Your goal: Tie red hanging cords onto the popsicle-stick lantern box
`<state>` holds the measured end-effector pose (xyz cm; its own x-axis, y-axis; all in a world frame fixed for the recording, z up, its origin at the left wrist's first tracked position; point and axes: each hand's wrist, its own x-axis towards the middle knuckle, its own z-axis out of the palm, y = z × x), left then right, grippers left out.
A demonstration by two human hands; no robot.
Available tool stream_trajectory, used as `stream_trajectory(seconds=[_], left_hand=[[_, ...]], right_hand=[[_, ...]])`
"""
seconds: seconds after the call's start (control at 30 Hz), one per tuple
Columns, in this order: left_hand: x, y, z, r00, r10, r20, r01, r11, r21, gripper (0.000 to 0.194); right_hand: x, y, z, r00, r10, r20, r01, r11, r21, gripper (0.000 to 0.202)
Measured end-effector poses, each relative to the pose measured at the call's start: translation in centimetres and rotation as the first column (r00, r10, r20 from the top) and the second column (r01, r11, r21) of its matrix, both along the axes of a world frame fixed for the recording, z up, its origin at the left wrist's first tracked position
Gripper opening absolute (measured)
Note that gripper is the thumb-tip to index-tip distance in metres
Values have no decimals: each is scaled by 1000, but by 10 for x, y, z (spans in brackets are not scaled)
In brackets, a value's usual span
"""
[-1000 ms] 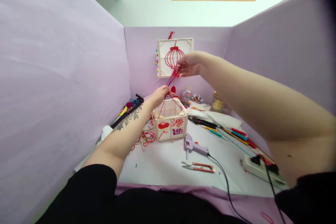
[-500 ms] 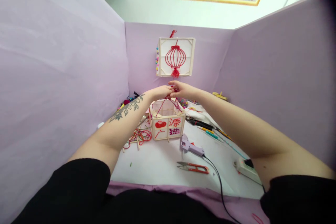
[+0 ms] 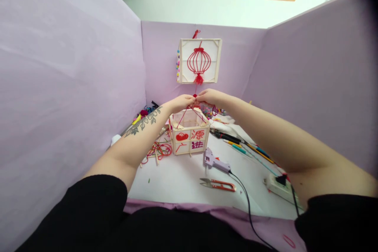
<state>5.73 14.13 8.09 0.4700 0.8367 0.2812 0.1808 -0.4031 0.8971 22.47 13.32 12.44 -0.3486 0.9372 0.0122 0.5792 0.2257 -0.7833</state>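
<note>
the worktop (image 3: 177, 183) is white, walled in lilac on three sides. on the back wall hangs a square framed lantern picture (image 3: 199, 61). near the far edge, left of middle, stands the small box lantern (image 3: 189, 134) of wooden sticks, red characters on its paper front. the left hand (image 3: 180, 102) and the right hand (image 3: 208, 97) meet just above it, fingertips pinched shut on the red cords (image 3: 189, 113) that rise from the box's corners to one point. in front of the lantern lies a purple glue gun (image 3: 215, 161), nearer the front edge red snips (image 3: 218, 184). a tangle of red string (image 3: 158, 151) lies left of the box.
</note>
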Motion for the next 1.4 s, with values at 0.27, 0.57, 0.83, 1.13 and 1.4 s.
stream_trajectory(seconds=[0.27,0.57,0.83,1.13,1.4], left_hand=[[0,0,-7,958,271,-96,-236,931,280,7],[6,-75,-23,868,495,39,-491,844,217,20],[31,-77,-31,890,416,186,-387,905,-175,37],[-3,-81,-42,734,327,595,-278,944,-176,32],[-40,-49,-15,722,390,572,-176,903,-393,20]], right_hand=[[-12,-6,-11,813,-144,-564,-140,892,-429,23],[-23,-9,-19,644,-187,-741,-201,894,-401,21],[-29,-16,-18,592,-254,-765,-184,882,-434,21],[-26,-9,-20,482,-348,-804,-147,872,-466,22],[-14,-12,-8,621,-288,-729,-247,811,-531,18]])
